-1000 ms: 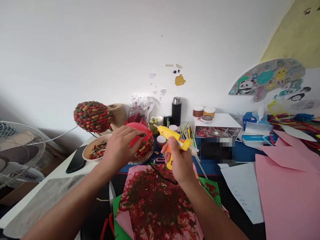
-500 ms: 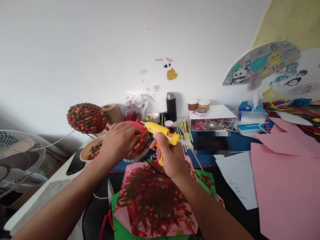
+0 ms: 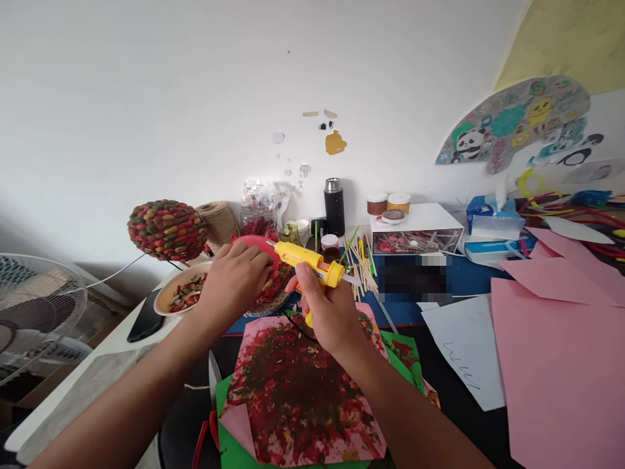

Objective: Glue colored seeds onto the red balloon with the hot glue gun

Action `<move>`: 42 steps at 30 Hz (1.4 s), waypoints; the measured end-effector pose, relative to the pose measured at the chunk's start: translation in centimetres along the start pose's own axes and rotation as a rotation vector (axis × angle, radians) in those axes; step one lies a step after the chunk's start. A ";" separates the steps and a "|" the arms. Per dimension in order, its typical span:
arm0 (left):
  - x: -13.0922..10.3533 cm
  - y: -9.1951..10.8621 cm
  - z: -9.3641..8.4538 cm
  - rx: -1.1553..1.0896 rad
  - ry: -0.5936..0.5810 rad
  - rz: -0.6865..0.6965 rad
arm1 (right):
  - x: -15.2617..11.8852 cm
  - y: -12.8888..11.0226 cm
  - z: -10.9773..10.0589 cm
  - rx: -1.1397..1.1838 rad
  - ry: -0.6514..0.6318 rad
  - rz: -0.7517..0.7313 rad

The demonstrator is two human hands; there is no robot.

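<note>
One view, from a camera worn on the person's head, looks forward and down over the counter (image 3: 117, 335). The black flask (image 3: 334, 208) stands near the middle of the frame, with the wall (image 3: 195, 98) behind and above it. The lens sits above and behind the left hand (image 3: 237, 277) and right hand (image 3: 332, 312), both nearer to it than the flask; the forearms (image 3: 141, 365) enter from below, closest of all. Coverage is wide, from the fan (image 3: 36, 299) well left of the flask to pink sheets (image 3: 561, 378) well right.
</note>
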State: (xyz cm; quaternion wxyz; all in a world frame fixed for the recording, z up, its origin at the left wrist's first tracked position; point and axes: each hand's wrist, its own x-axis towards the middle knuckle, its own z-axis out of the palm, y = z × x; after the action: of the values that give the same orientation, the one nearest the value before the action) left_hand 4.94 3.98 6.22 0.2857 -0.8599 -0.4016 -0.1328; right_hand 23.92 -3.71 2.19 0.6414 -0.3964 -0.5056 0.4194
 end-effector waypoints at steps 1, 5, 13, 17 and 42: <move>0.0 0.0 0.0 0.009 -0.003 0.004 | 0.0 0.0 0.0 -0.004 0.001 -0.008; 0.1 0.0 0.0 0.051 -0.027 0.028 | -0.1 -0.1 0.1 -0.015 0.000 -0.028; 0.1 0.1 -0.1 0.017 -0.046 0.024 | -0.3 0.0 0.3 -0.046 -0.042 -0.026; 0.1 0.1 -0.1 -0.001 -0.056 0.009 | -0.4 -0.1 0.2 -0.119 -0.049 -0.067; -7.4 -4.8 -0.4 -0.484 0.301 -0.483 | -0.7 0.9 0.5 -0.058 -0.040 0.003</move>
State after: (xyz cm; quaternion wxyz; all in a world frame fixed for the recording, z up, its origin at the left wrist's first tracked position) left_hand -3.50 1.67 4.99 0.0904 -0.7540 -0.5033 -0.4123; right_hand 23.19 -4.06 1.22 0.6186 -0.4071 -0.5298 0.4134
